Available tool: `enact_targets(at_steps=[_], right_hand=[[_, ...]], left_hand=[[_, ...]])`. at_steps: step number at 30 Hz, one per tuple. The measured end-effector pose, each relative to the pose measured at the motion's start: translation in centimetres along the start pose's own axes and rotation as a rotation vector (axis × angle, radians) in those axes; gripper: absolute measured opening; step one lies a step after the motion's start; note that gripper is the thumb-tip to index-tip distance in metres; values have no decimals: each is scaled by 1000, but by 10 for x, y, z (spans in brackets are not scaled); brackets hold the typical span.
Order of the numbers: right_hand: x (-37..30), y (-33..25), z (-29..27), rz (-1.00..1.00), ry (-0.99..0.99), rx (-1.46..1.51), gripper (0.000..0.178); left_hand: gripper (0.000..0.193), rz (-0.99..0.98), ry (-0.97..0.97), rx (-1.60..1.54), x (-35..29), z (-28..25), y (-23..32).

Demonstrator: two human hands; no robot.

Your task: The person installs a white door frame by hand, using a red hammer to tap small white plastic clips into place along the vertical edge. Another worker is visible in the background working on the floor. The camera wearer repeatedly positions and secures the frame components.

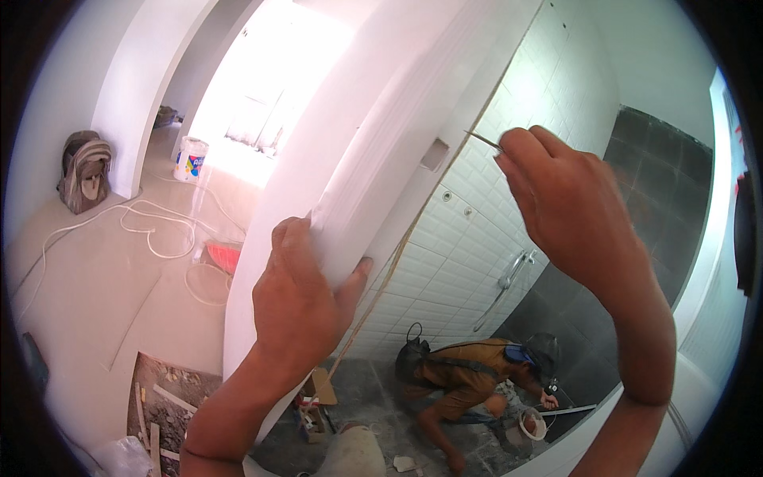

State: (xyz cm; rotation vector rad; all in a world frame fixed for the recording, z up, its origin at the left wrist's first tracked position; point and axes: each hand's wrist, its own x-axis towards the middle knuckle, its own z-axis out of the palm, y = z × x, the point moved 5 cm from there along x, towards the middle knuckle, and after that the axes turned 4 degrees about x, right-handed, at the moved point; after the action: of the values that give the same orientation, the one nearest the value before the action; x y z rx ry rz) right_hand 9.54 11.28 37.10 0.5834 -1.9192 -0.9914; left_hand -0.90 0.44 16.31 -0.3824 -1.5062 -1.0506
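Observation:
A white wall end (350, 183) slants up through the middle, with a small rectangular recess (435, 155) cut into it. My left hand (298, 294) clasps its lower part, fingers on one side and thumb on the other. Higher up, my right hand (564, 183) is closed on a thin, pointed metal tool (482, 140), whose exact kind I cannot make out. The tool's tip is at the seam between the wall end and the white tiles (445, 238).
Below right, a co-worker (469, 374) crouches by a white bucket (531, 425). A shower set (505, 282) hangs on the tiles. At left are a backpack (84, 171), a paint pail (191, 159), a loose cable (151, 230) and a rubble-filled floor opening (163, 397).

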Motion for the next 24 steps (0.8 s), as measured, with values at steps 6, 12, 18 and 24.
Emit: enact_targets(at_steps=[6,12,18,24], right_hand=[[0,19,42,77,34,244,17],[3,20,56,84,40,272,19],[8,17,58,21,80,238,20],[12,15,58,38,87,223,19]], left_hand=[[72,-10,-34,-8,-1,2,-2],[73,-21,-61,-4,0,4,-2],[75,-31,-71,25,1,4,-1],[76,-19,-74,9,2,2,2]])
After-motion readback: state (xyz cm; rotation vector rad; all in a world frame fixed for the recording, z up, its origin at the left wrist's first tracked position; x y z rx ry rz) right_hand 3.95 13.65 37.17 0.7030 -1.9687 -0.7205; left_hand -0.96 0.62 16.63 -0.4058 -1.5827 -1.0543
